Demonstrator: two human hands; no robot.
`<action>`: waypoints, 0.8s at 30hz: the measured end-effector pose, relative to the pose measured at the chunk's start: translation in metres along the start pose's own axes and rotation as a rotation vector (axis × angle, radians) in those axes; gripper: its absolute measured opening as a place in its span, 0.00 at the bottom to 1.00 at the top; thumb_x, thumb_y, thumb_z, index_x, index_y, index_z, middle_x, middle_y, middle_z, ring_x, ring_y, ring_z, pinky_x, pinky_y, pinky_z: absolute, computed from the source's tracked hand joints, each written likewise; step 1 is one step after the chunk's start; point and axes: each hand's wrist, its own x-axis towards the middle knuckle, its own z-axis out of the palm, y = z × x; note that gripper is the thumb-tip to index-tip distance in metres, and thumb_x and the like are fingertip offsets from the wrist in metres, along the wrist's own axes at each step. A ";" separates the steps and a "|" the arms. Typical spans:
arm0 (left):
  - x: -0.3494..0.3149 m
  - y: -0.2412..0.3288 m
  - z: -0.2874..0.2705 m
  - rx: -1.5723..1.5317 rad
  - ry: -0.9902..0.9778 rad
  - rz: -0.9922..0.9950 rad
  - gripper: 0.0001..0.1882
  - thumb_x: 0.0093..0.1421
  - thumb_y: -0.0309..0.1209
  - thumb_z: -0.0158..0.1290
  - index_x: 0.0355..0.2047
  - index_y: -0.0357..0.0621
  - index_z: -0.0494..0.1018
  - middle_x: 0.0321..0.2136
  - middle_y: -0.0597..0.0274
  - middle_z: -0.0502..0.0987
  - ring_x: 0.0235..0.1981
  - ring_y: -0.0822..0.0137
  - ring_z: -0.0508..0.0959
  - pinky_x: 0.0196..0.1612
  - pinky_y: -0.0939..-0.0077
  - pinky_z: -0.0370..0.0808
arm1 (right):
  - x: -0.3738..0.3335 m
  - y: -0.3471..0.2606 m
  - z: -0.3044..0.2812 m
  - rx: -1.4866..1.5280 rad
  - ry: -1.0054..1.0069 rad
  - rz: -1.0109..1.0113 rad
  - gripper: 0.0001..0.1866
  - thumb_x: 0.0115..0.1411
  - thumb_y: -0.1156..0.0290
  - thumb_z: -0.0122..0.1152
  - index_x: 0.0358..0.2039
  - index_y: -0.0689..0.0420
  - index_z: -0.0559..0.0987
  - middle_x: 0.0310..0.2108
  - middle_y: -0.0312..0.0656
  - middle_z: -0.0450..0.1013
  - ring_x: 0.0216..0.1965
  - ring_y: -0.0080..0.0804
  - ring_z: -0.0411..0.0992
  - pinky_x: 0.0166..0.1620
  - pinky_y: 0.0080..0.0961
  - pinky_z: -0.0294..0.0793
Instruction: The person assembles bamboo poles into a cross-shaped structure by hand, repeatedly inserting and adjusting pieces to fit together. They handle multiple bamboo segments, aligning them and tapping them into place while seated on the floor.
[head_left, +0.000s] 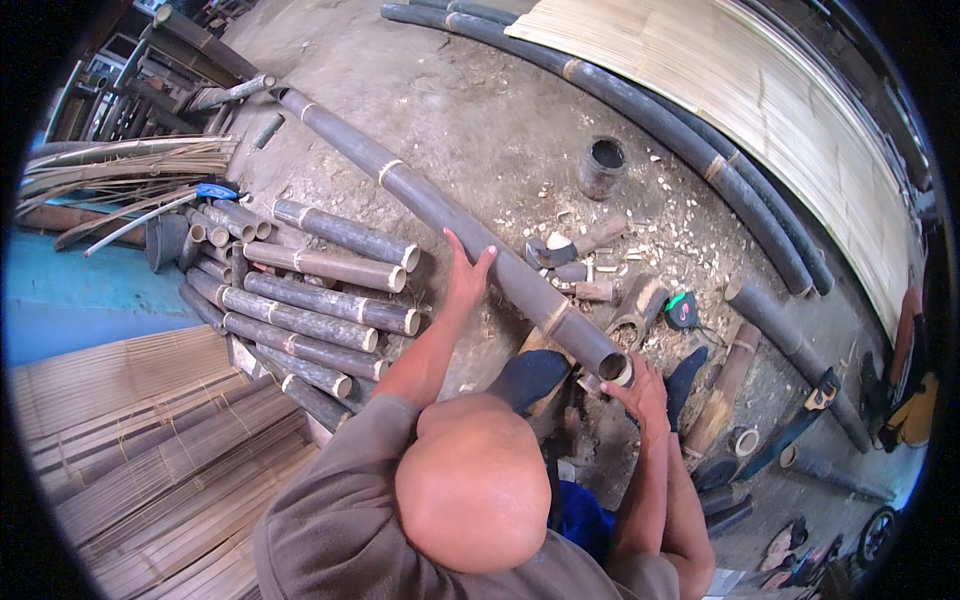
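Note:
A long dark bamboo pole (440, 205) slants from the far left down to my feet, its open hollow end facing me. My left hand (467, 272) is against the left side of its middle, thumb and fingers apart around it; some fingers are hidden. My right hand (645, 398) grips the rim of the near end, thumb at the opening. Beneath that end lies a piece of wood (545, 345), partly covered by my left foot (535, 378) in a dark sock. Beyond the pole are a blade tool (550, 250), short bamboo pieces (597, 291) and a black-and-green tape measure (683, 310).
Cut bamboo lengths (320, 310) are stacked at left, above a slatted bamboo panel (170, 430). A dark can (602, 168) stands among shavings. Long curved poles (640, 100) border a pale mat (740, 110) at far right. A saw (790, 428) lies at right.

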 end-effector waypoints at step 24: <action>-0.004 0.008 -0.002 0.077 0.010 -0.033 0.62 0.68 0.48 0.61 0.79 0.40 0.23 0.70 0.25 0.63 0.67 0.42 0.72 0.71 0.61 0.66 | 0.002 -0.003 -0.004 0.074 -0.027 0.017 0.51 0.44 0.48 0.83 0.66 0.55 0.74 0.59 0.61 0.74 0.60 0.64 0.71 0.63 0.53 0.71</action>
